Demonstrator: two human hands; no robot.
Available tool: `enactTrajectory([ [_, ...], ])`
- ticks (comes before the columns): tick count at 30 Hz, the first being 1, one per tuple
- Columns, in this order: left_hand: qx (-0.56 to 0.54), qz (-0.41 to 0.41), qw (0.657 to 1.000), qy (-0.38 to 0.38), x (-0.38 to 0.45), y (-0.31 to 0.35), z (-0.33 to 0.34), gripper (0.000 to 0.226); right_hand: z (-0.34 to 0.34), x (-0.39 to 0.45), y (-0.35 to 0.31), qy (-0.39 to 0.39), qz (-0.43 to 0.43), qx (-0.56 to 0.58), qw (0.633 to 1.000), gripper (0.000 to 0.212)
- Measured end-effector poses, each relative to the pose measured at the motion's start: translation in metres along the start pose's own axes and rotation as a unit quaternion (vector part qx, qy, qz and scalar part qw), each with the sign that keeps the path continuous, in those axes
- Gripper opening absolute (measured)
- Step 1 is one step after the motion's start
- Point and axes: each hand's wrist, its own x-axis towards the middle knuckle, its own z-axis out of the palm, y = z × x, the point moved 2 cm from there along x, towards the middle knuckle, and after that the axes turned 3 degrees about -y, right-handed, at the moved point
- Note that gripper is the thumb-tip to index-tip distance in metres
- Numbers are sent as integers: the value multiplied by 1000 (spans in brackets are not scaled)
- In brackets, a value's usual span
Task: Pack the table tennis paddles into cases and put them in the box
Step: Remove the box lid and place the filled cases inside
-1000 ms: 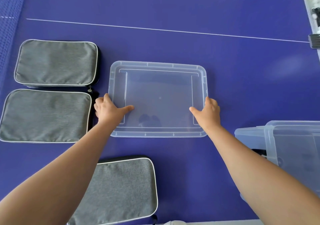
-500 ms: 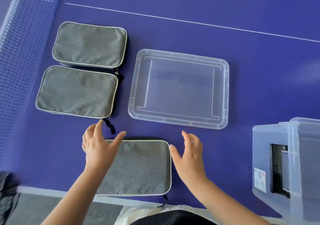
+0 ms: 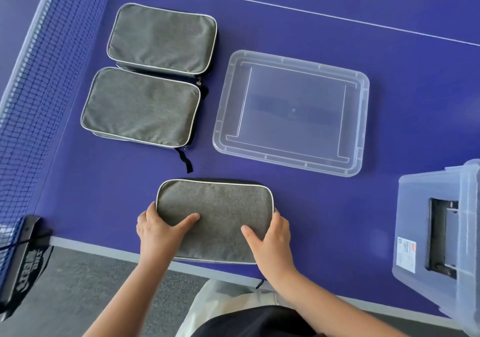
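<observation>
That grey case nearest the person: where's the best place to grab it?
Probably by its two short ends, from the near edge: the nearest grey case lies flat and wide, as the left hand and right hand grip it now.

A blue counter [image 3: 324, 207] is crossed by a thin white line [image 3: 298, 9]. A dark net [image 3: 28, 98] is stretched along its left side, held by a black clamp [image 3: 23, 256]. Grey carpet [image 3: 85, 284] is seen below.

Head camera, steep downward look (wide-angle), close over table [image 3: 337, 220].
</observation>
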Motion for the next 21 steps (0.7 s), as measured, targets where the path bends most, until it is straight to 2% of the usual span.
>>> enactTrajectory([
  [12, -30, 30, 999, 8, -10, 6, -5, 105, -18, -6, -1, 8, -27, 85, 996, 79],
  [21, -42, 104, 994, 10, -84, 67, -4, 93, -101, -52, 13, 77, -54, 184, 978, 68],
])
